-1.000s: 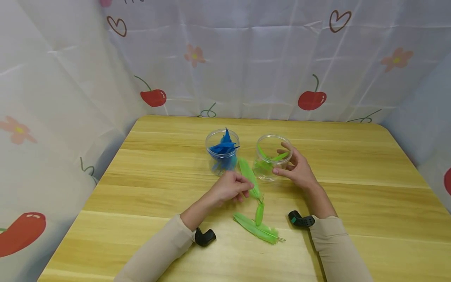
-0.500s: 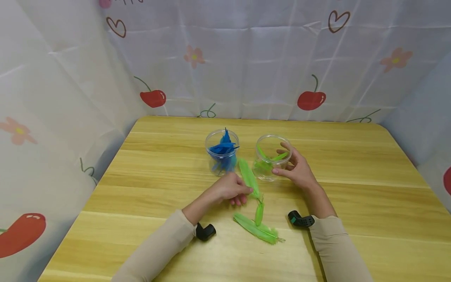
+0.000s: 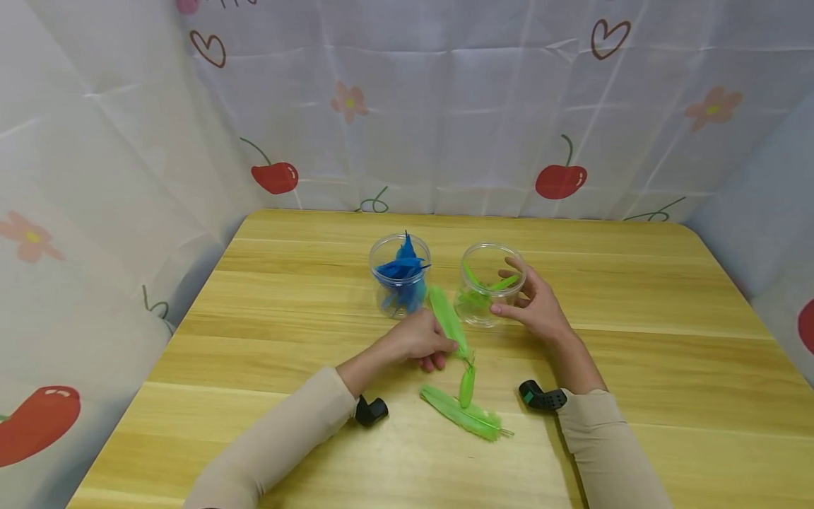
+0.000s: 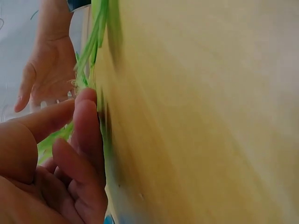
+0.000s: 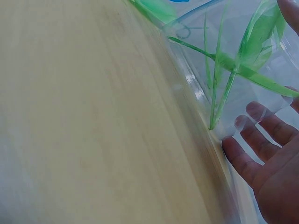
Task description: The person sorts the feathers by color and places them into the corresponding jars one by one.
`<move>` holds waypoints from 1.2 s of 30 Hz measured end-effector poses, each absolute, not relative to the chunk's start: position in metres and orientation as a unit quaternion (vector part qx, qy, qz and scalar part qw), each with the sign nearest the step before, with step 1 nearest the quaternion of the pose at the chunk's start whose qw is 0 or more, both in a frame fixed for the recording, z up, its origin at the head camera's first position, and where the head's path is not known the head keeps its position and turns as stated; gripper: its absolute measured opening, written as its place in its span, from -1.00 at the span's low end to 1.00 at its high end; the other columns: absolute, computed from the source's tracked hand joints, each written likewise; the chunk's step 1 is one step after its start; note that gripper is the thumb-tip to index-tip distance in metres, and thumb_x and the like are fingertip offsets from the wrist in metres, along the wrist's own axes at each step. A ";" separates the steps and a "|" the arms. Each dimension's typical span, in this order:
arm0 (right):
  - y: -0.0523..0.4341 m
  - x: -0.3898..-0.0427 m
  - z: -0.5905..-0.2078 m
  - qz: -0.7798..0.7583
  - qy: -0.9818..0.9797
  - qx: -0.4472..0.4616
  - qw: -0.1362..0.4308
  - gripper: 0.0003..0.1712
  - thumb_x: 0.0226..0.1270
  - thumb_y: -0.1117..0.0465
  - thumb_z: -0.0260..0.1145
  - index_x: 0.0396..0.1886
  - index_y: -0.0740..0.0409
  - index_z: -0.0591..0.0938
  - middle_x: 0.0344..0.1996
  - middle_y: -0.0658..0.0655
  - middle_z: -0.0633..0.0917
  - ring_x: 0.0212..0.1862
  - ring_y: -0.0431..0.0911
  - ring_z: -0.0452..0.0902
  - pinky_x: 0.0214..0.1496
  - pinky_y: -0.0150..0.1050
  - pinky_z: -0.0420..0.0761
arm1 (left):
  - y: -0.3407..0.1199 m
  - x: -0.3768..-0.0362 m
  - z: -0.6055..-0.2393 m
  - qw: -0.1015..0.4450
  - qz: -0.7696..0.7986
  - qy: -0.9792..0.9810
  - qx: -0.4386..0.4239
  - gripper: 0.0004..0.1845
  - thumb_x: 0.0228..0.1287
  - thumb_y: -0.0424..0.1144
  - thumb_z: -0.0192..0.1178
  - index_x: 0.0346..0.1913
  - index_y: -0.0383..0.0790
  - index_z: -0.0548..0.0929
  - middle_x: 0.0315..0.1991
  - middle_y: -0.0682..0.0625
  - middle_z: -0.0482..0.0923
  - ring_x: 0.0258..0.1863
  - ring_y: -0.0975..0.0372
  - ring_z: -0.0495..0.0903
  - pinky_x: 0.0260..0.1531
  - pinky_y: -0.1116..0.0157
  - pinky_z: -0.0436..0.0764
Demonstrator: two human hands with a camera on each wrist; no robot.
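My left hand (image 3: 420, 339) pinches a long green feather (image 3: 447, 314) near its quill end, thumb and forefinger meeting on it. In the left wrist view, green plume (image 4: 49, 143) shows behind the fingers. Below lie a small green feather (image 3: 467, 387) and another long one (image 3: 461, 416), close together on the table. My right hand (image 3: 540, 307) is curled round the right side of a clear plastic jar (image 3: 480, 322). Several green feathers (image 5: 229, 70) stand and lean inside it, and the right wrist view shows fingertips (image 5: 238, 156) at its base.
Left of the held jar stands a second clear jar (image 3: 379, 286) with blue feathers (image 3: 402, 267) poking above its rim. The wooden table (image 3: 305, 283) backs onto a printed curtain (image 3: 445, 106). Black wrist devices (image 3: 542, 396) sit at both cuffs.
My left hand has come slightly down toward the long feather's quill end and now pinches it there. The right hand and its jar have stayed in place.
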State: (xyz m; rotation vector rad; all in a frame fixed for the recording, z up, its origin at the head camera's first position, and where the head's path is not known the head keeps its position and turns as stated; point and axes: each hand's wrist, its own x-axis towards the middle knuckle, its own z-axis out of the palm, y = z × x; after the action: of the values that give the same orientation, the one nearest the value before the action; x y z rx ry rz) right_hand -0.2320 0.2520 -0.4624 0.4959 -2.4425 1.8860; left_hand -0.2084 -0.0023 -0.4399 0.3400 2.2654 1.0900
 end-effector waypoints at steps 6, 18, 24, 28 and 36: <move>0.252 -0.233 -0.463 0.602 -0.783 0.159 0.010 0.01 0.16 0.46 0.44 0.54 0.22 0.12 0.34 0.45 0.35 0.32 0.30 0.30 0.28 0.31 0.32 | 0.000 -0.207 -0.442 0.267 0.394 0.867 0.147 -0.70 0.30 -0.29 0.30 -0.62 -0.23 0.73 -0.70 0.03 0.64 -0.79 0.27 0.55 -0.75 0.43 0.44; 0.251 -0.231 -0.461 0.604 -0.781 0.159 0.011 0.01 0.15 0.46 0.45 0.54 0.17 0.14 0.33 0.45 0.36 0.32 0.30 0.31 0.27 0.28 0.34 | -0.004 -0.201 -0.441 0.231 0.418 0.863 0.165 -0.77 0.29 -0.35 0.22 -0.52 -0.21 0.74 -0.66 0.03 0.65 -0.77 0.25 0.53 -0.73 0.42 0.42; 0.251 -0.231 -0.461 0.599 -0.785 0.155 0.011 0.01 0.16 0.43 0.46 0.54 0.18 0.14 0.33 0.42 0.37 0.33 0.29 0.30 0.27 0.28 0.33 | -0.011 -0.197 -0.440 0.212 0.443 0.853 0.178 -0.83 0.28 -0.38 0.18 -0.44 -0.22 0.72 -0.57 0.01 0.67 -0.66 0.21 0.63 -0.61 0.38 0.55; 0.251 -0.232 -0.462 0.596 -0.788 0.154 0.008 0.01 0.17 0.44 0.45 0.54 0.19 0.13 0.34 0.41 0.37 0.34 0.27 0.30 0.27 0.20 0.37 | -0.014 -0.194 -0.438 0.191 0.459 0.847 0.186 -0.86 0.23 -0.41 0.17 -0.43 -0.25 0.70 -0.56 -0.02 0.66 -0.61 0.20 0.65 -0.62 0.40 0.48; 0.252 -0.233 -0.463 0.595 -0.788 0.155 0.008 0.01 0.16 0.44 0.45 0.54 0.24 0.12 0.34 0.40 0.37 0.34 0.26 0.30 0.19 -0.28 0.49 | -0.020 -0.185 -0.437 0.124 0.484 0.846 0.188 -0.91 0.10 -0.42 0.23 -0.47 -0.21 0.67 -0.57 0.12 0.57 -0.59 0.34 0.46 -0.58 0.42 0.44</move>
State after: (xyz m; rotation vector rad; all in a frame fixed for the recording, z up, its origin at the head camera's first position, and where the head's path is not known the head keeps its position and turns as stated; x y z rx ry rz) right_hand -0.2327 0.2518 -0.4628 0.4846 -2.4637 1.8605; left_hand -0.1852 -0.0200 -0.4373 0.5481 2.4653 1.4105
